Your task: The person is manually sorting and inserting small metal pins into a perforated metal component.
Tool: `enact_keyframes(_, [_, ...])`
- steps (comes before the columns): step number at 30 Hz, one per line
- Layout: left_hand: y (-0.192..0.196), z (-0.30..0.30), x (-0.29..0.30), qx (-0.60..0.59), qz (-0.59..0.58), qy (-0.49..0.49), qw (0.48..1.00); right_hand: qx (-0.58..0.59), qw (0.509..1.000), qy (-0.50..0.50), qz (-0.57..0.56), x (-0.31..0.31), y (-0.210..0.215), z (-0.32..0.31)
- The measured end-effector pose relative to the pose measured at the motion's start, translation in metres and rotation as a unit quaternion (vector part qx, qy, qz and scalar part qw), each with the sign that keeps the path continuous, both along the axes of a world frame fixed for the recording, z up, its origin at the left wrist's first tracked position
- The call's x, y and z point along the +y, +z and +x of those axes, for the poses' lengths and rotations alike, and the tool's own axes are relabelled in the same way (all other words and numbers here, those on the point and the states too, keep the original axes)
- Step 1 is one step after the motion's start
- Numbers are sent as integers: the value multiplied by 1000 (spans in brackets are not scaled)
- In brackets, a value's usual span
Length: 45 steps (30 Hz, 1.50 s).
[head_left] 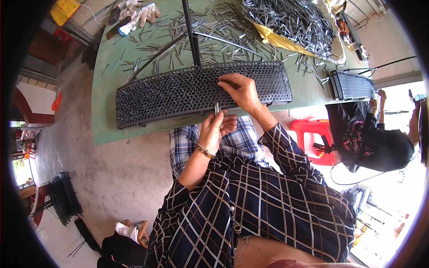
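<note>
A long black panel full of round holes lies along the near edge of the green table. Its left and middle holes look filled with small dark pieces, while those at its right end look hollow. My left hand is just below the panel's front edge, its thumb and fingers closed on a few thin metal strips that point upward. Over the middle of the panel is my right hand, thumb and forefinger pinched close to the holes. Whatever sits between those fingertips is too small to make out.
Loose strips are scattered across the green table, with a large heap at the back right. A black stand rises behind the panel. Gloves lie far left. At right, another person works by a second panel and red stool.
</note>
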<state>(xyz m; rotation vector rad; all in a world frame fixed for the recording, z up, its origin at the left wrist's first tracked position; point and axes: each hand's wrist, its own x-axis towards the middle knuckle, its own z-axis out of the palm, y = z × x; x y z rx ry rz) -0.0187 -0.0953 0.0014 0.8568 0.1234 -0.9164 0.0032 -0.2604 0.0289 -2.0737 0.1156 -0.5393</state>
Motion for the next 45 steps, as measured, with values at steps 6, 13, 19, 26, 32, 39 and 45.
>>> enact_keyframes(6, [-2,-3,1,-17,1,-9,1000,-21,998,16,-55,2,7,-4])
enact_keyframes(13, [-3,-4,2,-29,2,-22,999,-63,995,-1,-80,2,0,-6])
enact_keyframes(19, [-2,-2,2,-23,-8,-20,1000,-65,994,-26,-80,5,1,-3])
enact_keyframes(26, [-2,0,5,-28,6,-6,1000,-63,988,-66,-122,7,-1,-3])
enact_keyframes(32, [-1,0,5,-17,1,2,1000,-51,985,-59,-155,7,1,-4])
enact_keyframes(39, [1,2,11,-34,5,-26,999,-56,984,-21,-169,6,5,-4])
enact_keyframes(45, [1,5,10,-18,11,-21,1000,-88,982,-23,-166,1,-6,-4])
